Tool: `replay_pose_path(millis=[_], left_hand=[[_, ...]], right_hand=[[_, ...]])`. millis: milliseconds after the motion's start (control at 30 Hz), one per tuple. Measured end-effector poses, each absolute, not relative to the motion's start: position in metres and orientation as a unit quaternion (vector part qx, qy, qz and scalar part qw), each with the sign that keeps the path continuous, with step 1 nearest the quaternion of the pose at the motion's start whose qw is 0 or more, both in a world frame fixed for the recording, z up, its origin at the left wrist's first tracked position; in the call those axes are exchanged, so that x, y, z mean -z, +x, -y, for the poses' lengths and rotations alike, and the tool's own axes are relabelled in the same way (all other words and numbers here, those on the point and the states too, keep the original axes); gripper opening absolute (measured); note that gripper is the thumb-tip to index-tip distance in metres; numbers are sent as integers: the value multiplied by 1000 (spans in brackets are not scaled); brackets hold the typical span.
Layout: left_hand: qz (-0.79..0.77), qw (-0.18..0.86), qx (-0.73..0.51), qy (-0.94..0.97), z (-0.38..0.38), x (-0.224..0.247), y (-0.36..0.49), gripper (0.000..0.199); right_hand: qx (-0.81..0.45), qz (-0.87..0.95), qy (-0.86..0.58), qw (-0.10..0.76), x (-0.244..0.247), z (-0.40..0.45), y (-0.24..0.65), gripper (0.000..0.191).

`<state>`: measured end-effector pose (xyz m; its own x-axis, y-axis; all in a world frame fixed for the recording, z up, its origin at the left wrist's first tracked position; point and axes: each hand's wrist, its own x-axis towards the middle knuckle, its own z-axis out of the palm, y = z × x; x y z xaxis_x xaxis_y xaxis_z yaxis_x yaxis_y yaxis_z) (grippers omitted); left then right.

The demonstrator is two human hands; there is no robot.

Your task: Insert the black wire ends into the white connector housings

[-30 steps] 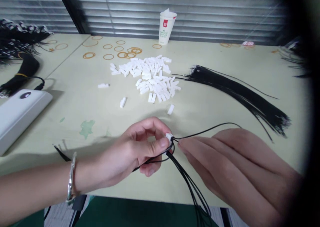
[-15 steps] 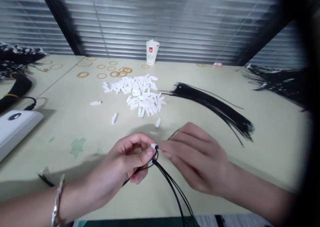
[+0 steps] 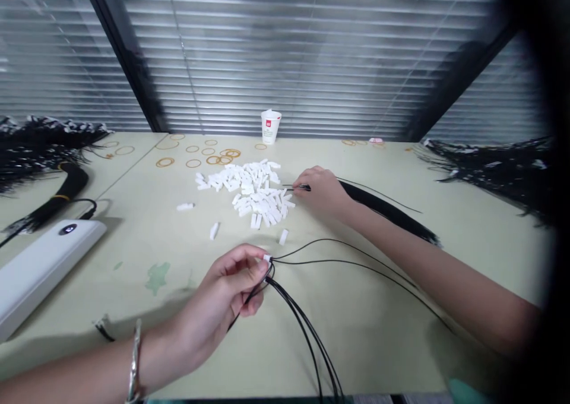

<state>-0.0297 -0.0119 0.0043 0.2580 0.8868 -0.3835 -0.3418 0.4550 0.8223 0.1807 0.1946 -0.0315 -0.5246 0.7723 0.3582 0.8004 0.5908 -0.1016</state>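
Above the desk (image 3: 146,232), toward its near edge: one white connector housing (image 3: 267,258), likely light, rigid, best held by its sides, pinched in the left hand (image 3: 222,294); black wires (image 3: 329,261), seemingly pliant; right hand (image 3: 323,191) at wire bundle (image 3: 387,208), grip unclear.

Connector pile (image 3: 256,184) plain white; wire bundle (image 3: 387,207) black, silvery at the tips. Tabletop (image 3: 365,344) pale yellow-green, blotched with a darker green patch (image 3: 157,277); rubber bands (image 3: 165,162) amber. Cup (image 3: 269,128) white with a red square, blinds (image 3: 276,53) striped grey.
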Motion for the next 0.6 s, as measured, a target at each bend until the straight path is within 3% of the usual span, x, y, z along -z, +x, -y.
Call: replay_pose_path(millis=[133, 300, 467, 600], left_hand=[[-431, 734, -419, 317, 12, -4, -31, 9], [-419, 738, -419, 322, 14, 0, -33, 12], [-415, 735, -426, 325, 14, 0, -32, 12], [-414, 736, -430, 320, 13, -1, -31, 12]], right_hand=[[56, 880, -449, 145, 36, -200, 167, 24], [53, 859, -480, 168, 32, -206, 162, 28], [3, 843, -486, 228, 17, -212, 168, 23], [-21, 802, -485, 348, -8, -213, 172, 17]])
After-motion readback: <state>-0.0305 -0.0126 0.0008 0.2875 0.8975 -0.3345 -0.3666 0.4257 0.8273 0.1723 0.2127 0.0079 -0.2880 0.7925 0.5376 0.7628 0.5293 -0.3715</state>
